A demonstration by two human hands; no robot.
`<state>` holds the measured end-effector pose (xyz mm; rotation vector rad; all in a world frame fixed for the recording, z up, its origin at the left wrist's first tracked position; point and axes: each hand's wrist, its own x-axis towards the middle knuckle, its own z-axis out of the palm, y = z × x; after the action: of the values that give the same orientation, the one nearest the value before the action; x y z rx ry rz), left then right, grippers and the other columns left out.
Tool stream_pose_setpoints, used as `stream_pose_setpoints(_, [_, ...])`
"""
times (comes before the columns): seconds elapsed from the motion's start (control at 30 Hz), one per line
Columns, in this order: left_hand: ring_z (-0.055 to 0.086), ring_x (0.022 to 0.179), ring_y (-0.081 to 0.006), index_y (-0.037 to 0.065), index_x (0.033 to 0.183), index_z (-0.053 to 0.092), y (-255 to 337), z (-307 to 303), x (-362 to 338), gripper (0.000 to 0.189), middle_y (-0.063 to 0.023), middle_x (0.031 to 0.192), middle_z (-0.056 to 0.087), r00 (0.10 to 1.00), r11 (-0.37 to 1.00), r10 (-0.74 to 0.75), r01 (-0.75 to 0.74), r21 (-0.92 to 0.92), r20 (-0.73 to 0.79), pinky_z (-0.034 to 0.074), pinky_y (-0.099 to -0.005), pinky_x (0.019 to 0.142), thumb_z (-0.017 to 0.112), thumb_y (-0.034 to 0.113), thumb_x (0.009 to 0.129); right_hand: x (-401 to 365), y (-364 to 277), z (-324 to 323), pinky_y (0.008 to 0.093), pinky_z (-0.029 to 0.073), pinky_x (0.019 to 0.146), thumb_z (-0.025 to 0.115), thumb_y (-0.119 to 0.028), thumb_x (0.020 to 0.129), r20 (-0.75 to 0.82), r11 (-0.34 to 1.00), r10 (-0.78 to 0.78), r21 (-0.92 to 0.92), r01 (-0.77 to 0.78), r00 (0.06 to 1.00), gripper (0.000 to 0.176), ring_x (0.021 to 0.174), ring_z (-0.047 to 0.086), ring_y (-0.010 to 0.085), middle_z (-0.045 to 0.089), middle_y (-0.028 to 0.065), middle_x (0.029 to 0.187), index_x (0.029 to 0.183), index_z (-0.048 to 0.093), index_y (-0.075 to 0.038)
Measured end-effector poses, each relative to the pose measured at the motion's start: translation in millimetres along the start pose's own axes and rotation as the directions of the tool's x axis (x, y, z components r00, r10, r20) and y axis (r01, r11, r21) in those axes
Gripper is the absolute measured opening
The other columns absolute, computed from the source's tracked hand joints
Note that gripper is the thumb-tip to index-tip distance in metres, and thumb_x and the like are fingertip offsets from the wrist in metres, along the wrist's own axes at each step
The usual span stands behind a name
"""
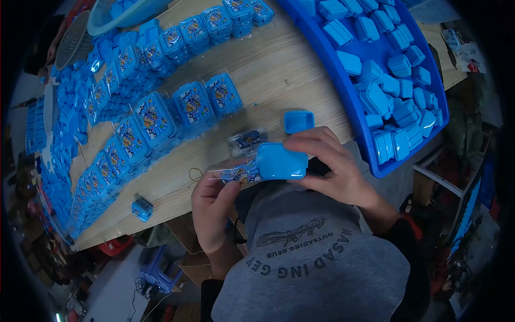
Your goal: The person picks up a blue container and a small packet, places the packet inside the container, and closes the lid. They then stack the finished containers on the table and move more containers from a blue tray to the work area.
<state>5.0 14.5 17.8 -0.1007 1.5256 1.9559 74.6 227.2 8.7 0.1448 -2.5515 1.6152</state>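
Note:
Close to my body, my right hand (pixel 330 166) grips a plain light-blue plastic box (pixel 282 161) by its right end, thumb below and fingers above. My left hand (pixel 214 196) pinches a colourful cartoon-printed piece (pixel 241 173) with a shiny, film-like edge. That piece meets the left end of the box, overlapping it in this view. Just beyond lies a small pile of printed pieces in clear film (pixel 248 140). A second light-blue box (pixel 299 122), its hollow facing up, sits on the table past my right fingers.
Stacked boxes with cartoon lids (pixel 155 121) stand in curved rows on the wooden table (pixel 284 70). A large blue tray (pixel 370 155) at right holds many plain boxes. Loose blue parts (pixel 72 102) and a basin (pixel 129 19) lie far left. A small wrapped item (pixel 142 209) sits near the edge.

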Motion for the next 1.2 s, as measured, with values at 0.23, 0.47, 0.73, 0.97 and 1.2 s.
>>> stream_pose_setpoints(0.23, [0.044, 0.110, -0.0220, 0.002, 0.119, 0.041, -23, 9, 1, 0.048, -0.0129, 0.118, 0.046, 0.799, 0.763, 0.591, -0.511, 0.395, -0.108, 0.032, -0.0339, 0.096, 0.061, 0.014, 0.077, 5, -3, 4, 0.0378, 0.040, 0.088, 0.072, 0.001, 0.059, -0.044, 0.998, -0.046, 0.046, 0.048, 0.998, 0.060, 0.102, 0.050, 0.0286, 0.053, 0.0098, 0.111, 0.115, 0.051, -0.008])
stream_pose_setpoints(0.47, [0.042, 0.116, -0.0249, 0.007, 0.140, 0.010, -17, 40, -3, 0.074, -0.0169, 0.128, 0.039, 0.971, 0.889, 0.140, -0.209, -0.407, -0.193, 0.032, -0.0387, 0.099, 0.057, 0.016, 0.083, 1, -3, 31, 0.0349, 0.045, 0.078, 0.070, 0.002, 0.059, -0.144, 0.957, -0.282, -0.112, 0.267, 0.949, 0.056, 0.090, 0.051, 0.0281, 0.047, 0.0122, 0.106, 0.111, 0.053, -0.006])
stream_pose_setpoints(0.73, [0.050, 0.106, -0.0197, 0.003, 0.138, 0.016, -12, 48, -7, 0.077, -0.0136, 0.123, 0.044, 0.990, 0.988, 0.123, -0.129, -0.089, -0.066, 0.041, -0.0313, 0.090, 0.063, 0.007, 0.077, 3, -5, 37, 0.0428, 0.040, 0.086, 0.074, -0.007, 0.057, -0.159, 0.921, -0.352, -0.233, 0.311, 0.922, 0.070, 0.101, 0.046, 0.0308, 0.043, 0.0140, 0.114, 0.122, 0.047, -0.008])
stream_pose_setpoints(0.97, [0.051, 0.104, -0.0167, 0.001, 0.131, 0.030, -2, 38, -14, 0.068, -0.0097, 0.117, 0.049, 0.985, 0.984, -0.135, 0.146, -0.103, 0.106, 0.040, -0.0301, 0.091, 0.067, 0.009, 0.075, 20, -12, 6, 0.0532, 0.021, 0.104, 0.078, -0.015, 0.053, 0.015, 0.968, -0.248, -0.041, 0.248, 0.969, 0.100, 0.126, 0.030, 0.0326, 0.031, 0.0137, 0.135, 0.137, 0.025, -0.010])
stream_pose_setpoints(1.2, [0.050, 0.106, -0.0146, 0.000, 0.129, 0.032, -11, 29, -25, 0.063, -0.0075, 0.117, 0.050, 0.954, 0.966, -0.203, 0.232, -0.114, 0.220, 0.038, -0.0294, 0.092, 0.066, 0.009, 0.077, 23, -15, -2, 0.0539, 0.008, 0.107, 0.075, -0.028, 0.064, 0.211, 0.978, -0.208, 0.013, 0.210, 0.955, 0.093, 0.122, 0.036, 0.0315, 0.045, 0.0102, 0.125, 0.138, 0.021, -0.009])
